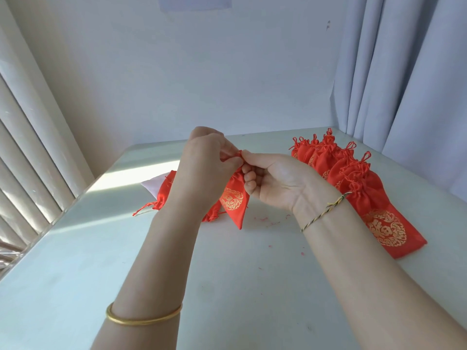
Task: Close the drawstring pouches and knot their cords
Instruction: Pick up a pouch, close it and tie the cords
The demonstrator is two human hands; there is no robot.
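Both hands were raised above the desk [227,286] and met at the top of one red pouch [233,198]. The left hand [209,157] came from the lower left with its back to the camera, and its fingertips were pressed together on the red cord [236,154] at the mouth of the pouch. The right hand [275,180] came from the lower right with its palm turned to the camera. Its thumb and first finger pinched the same cord from the other side, and its other fingers were curled in toward the palm. The pouch hung down from this cord between the two hands, tilted, with a gold pattern on its side and its lower corner close to the desk; its mouth was gathered, and what was inside could not be seen. To the left of this pouch, partly behind the left forearm, a few more red pouches [165,190] lay on the desk on top of a white sheet [149,185]. To the right of it, behind the right wrist, a row of red pouches [353,178] lay overlapped, their mouths gathered and their cords standing in small loops. Below it, small red bits of thread [265,221] were scattered on the desk. A gold bangle [144,317] sat on the left forearm and a thin braided bracelet [323,213] on the right wrist.
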